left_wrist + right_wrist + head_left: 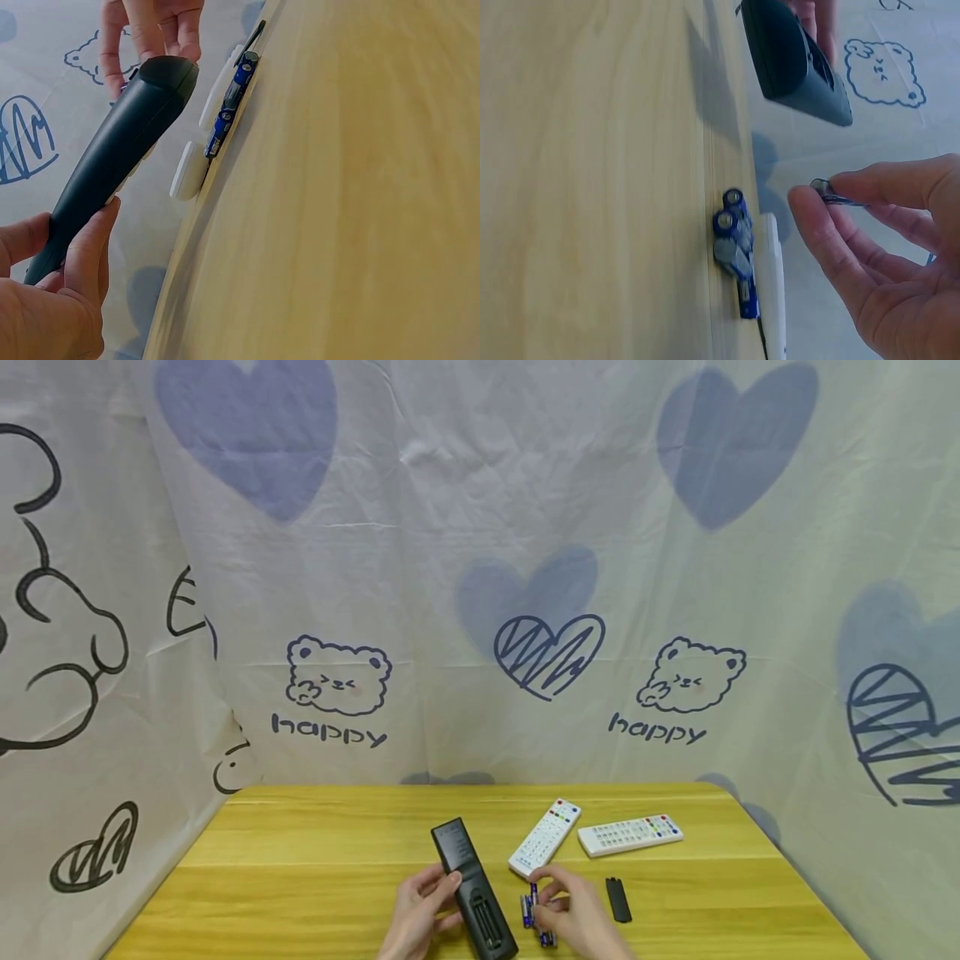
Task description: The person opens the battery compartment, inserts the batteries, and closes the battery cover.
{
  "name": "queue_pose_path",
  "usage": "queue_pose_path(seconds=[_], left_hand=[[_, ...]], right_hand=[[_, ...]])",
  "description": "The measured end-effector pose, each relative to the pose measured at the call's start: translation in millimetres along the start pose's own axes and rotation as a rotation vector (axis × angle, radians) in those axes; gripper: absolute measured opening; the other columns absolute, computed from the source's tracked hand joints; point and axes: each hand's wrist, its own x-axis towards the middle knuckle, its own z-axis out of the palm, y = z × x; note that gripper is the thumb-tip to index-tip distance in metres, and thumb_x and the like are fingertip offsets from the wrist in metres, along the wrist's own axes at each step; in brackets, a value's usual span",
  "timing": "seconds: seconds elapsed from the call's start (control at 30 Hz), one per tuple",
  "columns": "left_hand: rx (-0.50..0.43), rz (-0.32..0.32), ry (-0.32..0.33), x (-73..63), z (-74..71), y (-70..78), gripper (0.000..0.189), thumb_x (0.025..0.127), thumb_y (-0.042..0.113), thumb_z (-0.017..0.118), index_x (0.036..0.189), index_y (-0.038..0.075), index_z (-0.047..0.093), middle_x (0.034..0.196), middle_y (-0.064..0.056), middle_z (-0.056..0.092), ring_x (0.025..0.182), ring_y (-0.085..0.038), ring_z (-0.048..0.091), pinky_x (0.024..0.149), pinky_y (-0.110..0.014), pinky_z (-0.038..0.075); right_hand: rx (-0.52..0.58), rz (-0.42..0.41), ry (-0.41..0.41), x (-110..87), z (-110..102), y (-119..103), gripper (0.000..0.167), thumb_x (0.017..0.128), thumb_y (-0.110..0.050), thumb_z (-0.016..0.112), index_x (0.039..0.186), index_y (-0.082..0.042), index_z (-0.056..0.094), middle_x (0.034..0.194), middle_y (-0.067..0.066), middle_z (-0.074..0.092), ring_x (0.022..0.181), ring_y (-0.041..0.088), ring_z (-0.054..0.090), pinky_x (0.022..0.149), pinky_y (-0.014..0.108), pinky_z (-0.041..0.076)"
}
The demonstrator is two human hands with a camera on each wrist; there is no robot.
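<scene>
My left hand (420, 910) grips a black remote control (467, 877), held above the table with its back up. The uncovered battery compartment (487, 922) shows at its near end. To the right, my right hand (577, 914) pinches a battery (822, 189) between thumb and fingertips, apart from the remote. Below that hand lie several blue and silver batteries (733, 232) close together on the table, partly hidden by the fingers in the head view. A black battery cover (618, 899) lies just right of the right hand.
Two white remote controls lie farther back, one slanted (546, 839) just beyond the right hand and the other (631, 835) to its right. The yellow wooden table (300, 860) ends at a printed cloth (420, 568) behind it.
</scene>
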Motion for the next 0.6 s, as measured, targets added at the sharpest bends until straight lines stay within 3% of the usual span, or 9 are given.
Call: queue_pose_path(seconds=[0.37, 0.6], left_hand=[[0.007, -0.011, 0.008, -1.6, 1.5, 0.5, 0.06, 0.098, 0.02, 0.067, 0.142, -0.013, 0.044, 0.106, -0.008, 0.074, 0.087, -0.016, 0.075, 0.078, -0.031, 0.066], [0.008, 0.007, 0.011, 0.6, 1.6, -2.5, 0.058, 0.098, 0.019, 0.066, 0.141, -0.013, 0.045, 0.105, -0.007, 0.074, 0.088, -0.017, 0.075, 0.078, -0.032, 0.066]], right_hand=[[-0.027, -0.045, 0.028, 0.8, 14, -8, 0.034, 0.086, -0.004, 0.075, 0.116, 0.003, 0.062, 0.083, 0.005, 0.069, 0.072, 0.013, 0.064, 0.06, 0.019, 0.054], [0.034, -0.053, 0.048, 0.6, 25, -11, 0.036, 0.085, -0.004, 0.076, 0.117, 0.004, 0.063, 0.085, 0.006, 0.07, 0.074, 0.012, 0.065, 0.061, 0.018, 0.055]])
